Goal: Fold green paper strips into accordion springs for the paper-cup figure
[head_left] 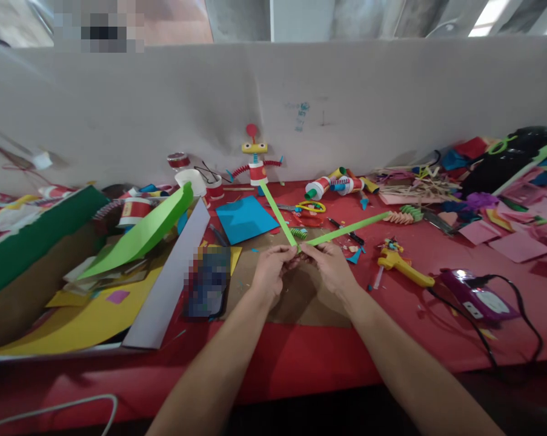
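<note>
Two light-green paper strips (280, 215) meet at a corner between my hands and spread away in a V. My left hand (273, 266) pinches them at the joint from the left. From the other side my right hand (325, 263) pinches the same spot, fingertips close to the left ones. The right strip (350, 229) reaches toward a folded pink-and-green paper spring (404, 215). A small green folded spring (299, 232) lies just beyond my fingers. Under my hands is a brown cardboard sheet (291, 303).
A paper-cup robot figure (256, 172) stands at the back. Blue paper (246, 219), scissors (312, 207) and a black pen-like cutter (346, 231) lie ahead. A yellow glue gun (404, 268) and purple box (477, 297) with cables sit right; a box of paper (164, 290) and phone (208, 281) left.
</note>
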`<action>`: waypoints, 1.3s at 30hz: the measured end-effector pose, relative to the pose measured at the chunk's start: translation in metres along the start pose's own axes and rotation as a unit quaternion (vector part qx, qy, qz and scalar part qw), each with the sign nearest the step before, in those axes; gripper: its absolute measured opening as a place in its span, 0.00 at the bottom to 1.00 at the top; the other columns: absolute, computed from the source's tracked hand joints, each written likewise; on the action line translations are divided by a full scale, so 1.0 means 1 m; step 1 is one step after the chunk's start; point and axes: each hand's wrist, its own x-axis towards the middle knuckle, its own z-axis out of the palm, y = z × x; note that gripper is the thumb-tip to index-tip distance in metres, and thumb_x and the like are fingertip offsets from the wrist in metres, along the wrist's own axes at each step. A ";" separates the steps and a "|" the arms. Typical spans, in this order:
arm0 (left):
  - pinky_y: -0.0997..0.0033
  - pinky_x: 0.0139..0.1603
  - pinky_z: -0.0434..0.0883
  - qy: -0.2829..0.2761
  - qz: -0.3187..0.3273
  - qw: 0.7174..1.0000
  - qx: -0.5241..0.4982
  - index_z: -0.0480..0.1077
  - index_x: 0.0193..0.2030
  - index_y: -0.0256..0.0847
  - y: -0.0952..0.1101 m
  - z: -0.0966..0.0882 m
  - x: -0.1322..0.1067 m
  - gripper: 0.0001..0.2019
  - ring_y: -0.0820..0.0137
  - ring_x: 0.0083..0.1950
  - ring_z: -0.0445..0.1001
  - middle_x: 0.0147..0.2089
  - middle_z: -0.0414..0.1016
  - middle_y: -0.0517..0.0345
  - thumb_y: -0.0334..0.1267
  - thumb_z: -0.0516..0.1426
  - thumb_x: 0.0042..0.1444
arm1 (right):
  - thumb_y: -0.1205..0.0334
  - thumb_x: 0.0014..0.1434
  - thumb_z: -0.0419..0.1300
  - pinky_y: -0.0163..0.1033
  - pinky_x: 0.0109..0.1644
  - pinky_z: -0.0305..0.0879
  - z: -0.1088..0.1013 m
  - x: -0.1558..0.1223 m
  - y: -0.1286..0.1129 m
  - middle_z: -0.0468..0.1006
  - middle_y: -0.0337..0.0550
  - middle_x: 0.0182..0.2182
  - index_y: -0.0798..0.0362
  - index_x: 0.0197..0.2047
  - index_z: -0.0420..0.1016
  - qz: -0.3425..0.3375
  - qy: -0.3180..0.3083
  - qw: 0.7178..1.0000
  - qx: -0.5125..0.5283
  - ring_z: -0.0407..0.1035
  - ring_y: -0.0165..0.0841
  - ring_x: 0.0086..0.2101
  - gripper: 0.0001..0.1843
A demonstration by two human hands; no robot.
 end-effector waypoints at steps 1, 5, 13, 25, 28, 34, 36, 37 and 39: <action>0.78 0.29 0.66 -0.015 -0.006 1.000 0.002 0.71 0.22 0.35 0.001 0.000 0.000 0.08 0.78 0.24 0.69 0.22 0.71 0.60 0.34 0.66 0.35 | 0.54 0.45 0.64 0.37 0.33 0.61 -0.001 0.001 0.000 0.76 0.41 0.25 0.54 0.27 0.77 0.005 0.000 1.000 0.005 0.67 0.30 0.26 0.11; 0.76 0.33 0.69 -0.073 -0.035 0.996 0.025 0.71 0.24 0.35 0.003 -0.004 0.000 0.07 0.77 0.27 0.70 0.23 0.71 0.59 0.34 0.64 0.39 | 0.54 0.44 0.64 0.36 0.31 0.59 -0.009 0.004 -0.003 0.74 0.39 0.21 0.54 0.24 0.76 0.029 0.009 0.999 -0.038 0.65 0.29 0.24 0.12; 0.74 0.38 0.70 -0.040 -0.002 0.999 0.009 0.71 0.24 0.34 0.002 0.002 -0.004 0.07 0.76 0.30 0.72 0.26 0.74 0.57 0.32 0.65 0.38 | 0.49 0.47 0.61 0.35 0.31 0.59 -0.006 0.000 -0.012 0.73 0.38 0.22 0.53 0.25 0.75 0.021 0.004 0.999 -0.027 0.65 0.28 0.24 0.15; 0.74 0.35 0.66 0.005 0.035 0.999 -0.023 0.70 0.22 0.35 -0.005 0.011 -0.009 0.07 0.77 0.25 0.69 0.22 0.72 0.60 0.32 0.65 0.35 | 0.57 0.48 0.61 0.35 0.33 0.59 -0.008 0.001 -0.003 0.75 0.37 0.25 0.52 0.29 0.77 -0.054 0.030 0.990 -0.126 0.65 0.29 0.27 0.08; 0.74 0.35 0.66 0.004 0.039 0.999 -0.021 0.71 0.22 0.34 -0.005 0.010 -0.008 0.07 0.78 0.24 0.68 0.21 0.71 0.61 0.32 0.65 0.35 | 0.56 0.49 0.60 0.36 0.35 0.60 -0.008 0.001 0.000 0.77 0.38 0.29 0.51 0.33 0.78 -0.060 0.022 0.990 -0.129 0.67 0.31 0.30 0.10; 0.75 0.32 0.66 0.020 0.074 0.997 -0.003 0.70 0.21 0.34 -0.007 0.012 -0.007 0.08 0.77 0.24 0.68 0.20 0.71 0.60 0.32 0.65 0.34 | 0.53 0.50 0.59 0.38 0.37 0.63 -0.007 0.001 0.003 0.79 0.40 0.30 0.51 0.34 0.78 -0.069 0.007 0.992 -0.107 0.70 0.33 0.31 0.13; 0.74 0.33 0.66 0.028 0.079 0.996 -0.010 0.70 0.21 0.34 -0.009 0.013 -0.007 0.07 0.77 0.25 0.68 0.20 0.71 0.60 0.32 0.65 0.34 | 0.53 0.50 0.59 0.38 0.37 0.63 -0.007 0.001 0.003 0.79 0.40 0.30 0.51 0.34 0.78 -0.065 0.007 0.993 -0.095 0.70 0.33 0.30 0.13; 0.74 0.34 0.67 0.033 0.083 0.996 -0.015 0.70 0.20 0.34 -0.010 0.014 -0.007 0.07 0.77 0.25 0.69 0.20 0.71 0.61 0.32 0.64 0.34 | 0.53 0.49 0.60 0.38 0.37 0.63 -0.006 0.000 0.003 0.79 0.40 0.30 0.51 0.34 0.78 -0.064 0.007 0.994 -0.094 0.70 0.33 0.31 0.13; 0.74 0.35 0.67 0.039 0.091 0.995 -0.023 0.70 0.19 0.34 -0.011 0.014 -0.007 0.07 0.77 0.25 0.69 0.19 0.70 0.61 0.32 0.64 0.35 | 0.54 0.49 0.61 0.38 0.38 0.64 -0.006 0.000 0.003 0.79 0.40 0.31 0.52 0.34 0.78 -0.060 0.007 0.994 -0.095 0.70 0.33 0.31 0.12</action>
